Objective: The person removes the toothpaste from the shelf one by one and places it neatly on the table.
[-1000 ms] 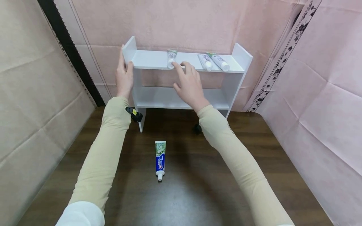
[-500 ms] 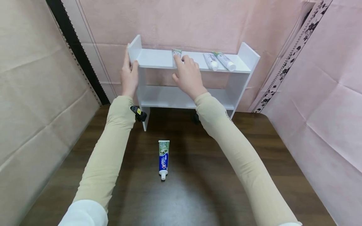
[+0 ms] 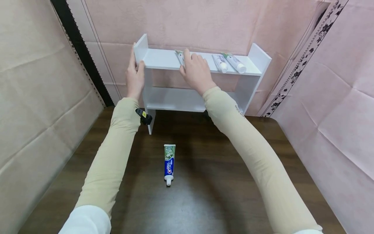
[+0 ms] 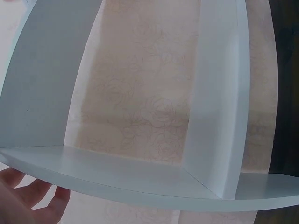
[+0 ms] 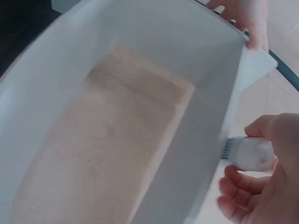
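A white two-tier shelf stands at the back of the table. My left hand grips its left side panel, thumb at the front edge; in the left wrist view the fingers show beside the outer face. On the top board lies a toothpaste tube, its crimped end pointing back and left. My right hand holds that tube near the cap and covers much of it. In the right wrist view, thumb and fingers stand around the white cap end.
Two more toothpaste tubes, one beside another, lie on the right part of the top board. A blue and green toothpaste tube lies on the brown table, cap toward me. Pink cloth hangs behind the shelf.
My right hand has moved forward onto the tube, now hiding its cap in the head view. The tube's crimped end has swung left. My left hand stays on the panel. The head view has shifted slightly.
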`<action>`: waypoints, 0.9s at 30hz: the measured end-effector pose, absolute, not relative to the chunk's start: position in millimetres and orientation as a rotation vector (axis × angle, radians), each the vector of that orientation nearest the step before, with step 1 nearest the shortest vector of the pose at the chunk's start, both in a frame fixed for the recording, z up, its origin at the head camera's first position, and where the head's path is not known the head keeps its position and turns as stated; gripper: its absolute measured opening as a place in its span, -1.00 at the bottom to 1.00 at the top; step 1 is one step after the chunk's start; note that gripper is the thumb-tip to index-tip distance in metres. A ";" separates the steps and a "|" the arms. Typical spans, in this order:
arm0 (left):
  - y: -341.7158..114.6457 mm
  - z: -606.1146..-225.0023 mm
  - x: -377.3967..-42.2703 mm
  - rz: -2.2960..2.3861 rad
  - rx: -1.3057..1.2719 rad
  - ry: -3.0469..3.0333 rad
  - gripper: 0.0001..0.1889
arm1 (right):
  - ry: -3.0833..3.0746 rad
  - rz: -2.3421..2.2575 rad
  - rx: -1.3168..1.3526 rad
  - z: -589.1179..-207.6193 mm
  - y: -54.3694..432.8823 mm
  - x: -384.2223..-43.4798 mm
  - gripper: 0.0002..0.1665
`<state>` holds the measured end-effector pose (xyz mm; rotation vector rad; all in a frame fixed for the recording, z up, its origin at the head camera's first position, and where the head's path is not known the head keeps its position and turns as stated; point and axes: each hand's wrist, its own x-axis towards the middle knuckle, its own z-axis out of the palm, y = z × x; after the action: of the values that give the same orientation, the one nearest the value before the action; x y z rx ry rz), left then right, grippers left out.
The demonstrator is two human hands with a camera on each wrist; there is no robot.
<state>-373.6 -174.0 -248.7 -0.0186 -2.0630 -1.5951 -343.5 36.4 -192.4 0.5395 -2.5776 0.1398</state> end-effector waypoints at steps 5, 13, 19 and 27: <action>-173.8 -250.3 -372.9 -1.581 -0.019 -2.070 -0.42 | -2.607 0.212 0.535 -197.9 36.1 -343.9 -0.60; -175.3 -252.1 -371.8 -1.577 -0.017 -2.047 -0.42 | -2.627 0.168 0.468 -197.9 30.0 -333.1 -0.43; -175.5 -251.8 -371.5 -1.593 -0.026 -2.060 -0.42 | -2.552 0.224 0.449 -205.4 30.6 -333.7 -0.57; -173.7 -249.2 -373.7 -1.603 -0.019 -2.059 -0.43 | -2.450 0.238 0.452 -213.1 34.9 -336.0 -0.57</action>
<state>-373.7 -173.7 -249.2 -0.0186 -2.0593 -1.6034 -336.0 34.9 -213.1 0.4524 -2.4501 0.2376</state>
